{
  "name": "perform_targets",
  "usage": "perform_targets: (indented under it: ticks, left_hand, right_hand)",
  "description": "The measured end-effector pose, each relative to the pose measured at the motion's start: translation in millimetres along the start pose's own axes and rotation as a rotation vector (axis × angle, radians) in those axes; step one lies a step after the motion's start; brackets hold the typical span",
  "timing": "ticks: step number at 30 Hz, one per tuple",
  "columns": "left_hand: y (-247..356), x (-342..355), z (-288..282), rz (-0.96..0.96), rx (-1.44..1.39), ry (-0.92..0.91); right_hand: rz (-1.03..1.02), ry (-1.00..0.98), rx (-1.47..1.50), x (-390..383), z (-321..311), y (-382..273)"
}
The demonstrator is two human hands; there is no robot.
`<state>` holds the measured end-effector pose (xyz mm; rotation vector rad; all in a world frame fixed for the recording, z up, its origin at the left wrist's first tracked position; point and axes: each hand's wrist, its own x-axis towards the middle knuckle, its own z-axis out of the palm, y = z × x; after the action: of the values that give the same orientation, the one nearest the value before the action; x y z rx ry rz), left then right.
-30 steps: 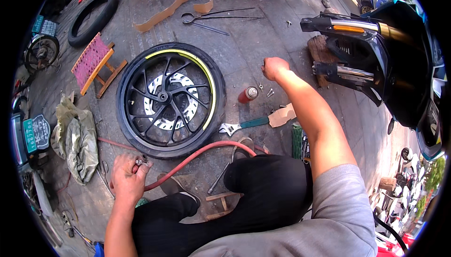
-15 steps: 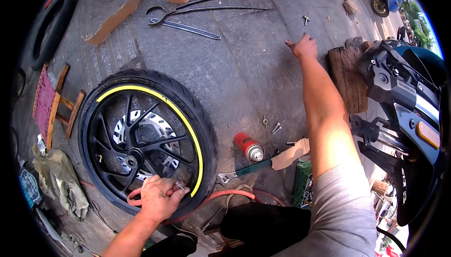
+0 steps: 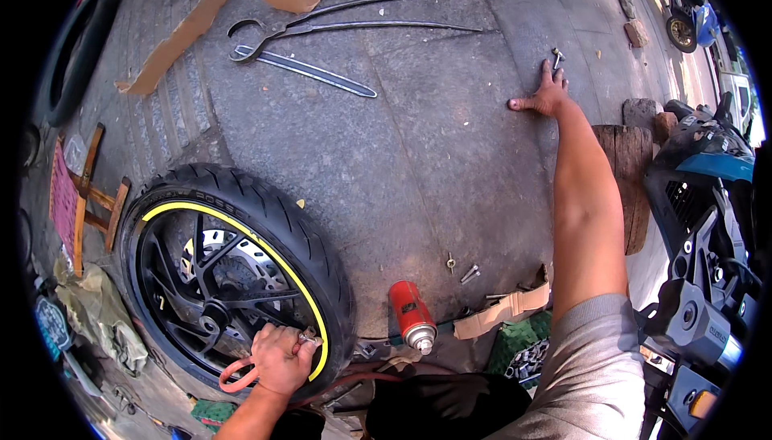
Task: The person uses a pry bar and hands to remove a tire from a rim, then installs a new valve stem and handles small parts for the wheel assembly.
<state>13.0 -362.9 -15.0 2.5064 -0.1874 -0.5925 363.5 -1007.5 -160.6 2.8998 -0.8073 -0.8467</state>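
Observation:
My left hand is closed around the metal-tipped end of a red hose, over the lower right of a motorcycle wheel. The wheel lies with a black tire, dark spokes, a yellow rim stripe and a brake disc behind the spokes. Far out on the right, my right hand reaches over the floor with its fingers spread. Its fingertips are just short of a small metal piece, and whether they touch it I cannot tell. Between my arms lies a red spray can.
Long-handled tongs and a flat metal bar lie far off beside cardboard strips. Bolts lie above the spray can. A wooden block and motorcycle parts stand right; a loose tire and wooden stool are left.
My right hand has reached farther out and right, its fingers now beside the small metal piece. The left hand still grips the hose end over the wheel. The whole view has shifted.

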Motion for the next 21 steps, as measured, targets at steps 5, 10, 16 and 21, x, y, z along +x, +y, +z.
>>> perform_targets:
  ticks: [5, 10, 16, 21]
  left_hand:
    - [-6, -2, 4, -0.011, -0.010, -0.010]
    - [-3, 2, -2, 0.008, -0.042, -0.012]
    - [-10, 0, 3, 0.001, 0.001, 0.002]
    - [-10, -5, 0, 0.004, -0.028, 0.024]
  right_hand:
    - [-0.063, -0.020, -0.009, 2, -1, -10]
    - [-0.039, 0.052, 0.211, 3, -6, -1]
    - [-0.053, 0.178, 0.072, 0, -9, -8]
    - [-0.018, 0.250, 0.079, -40, -7, -33]
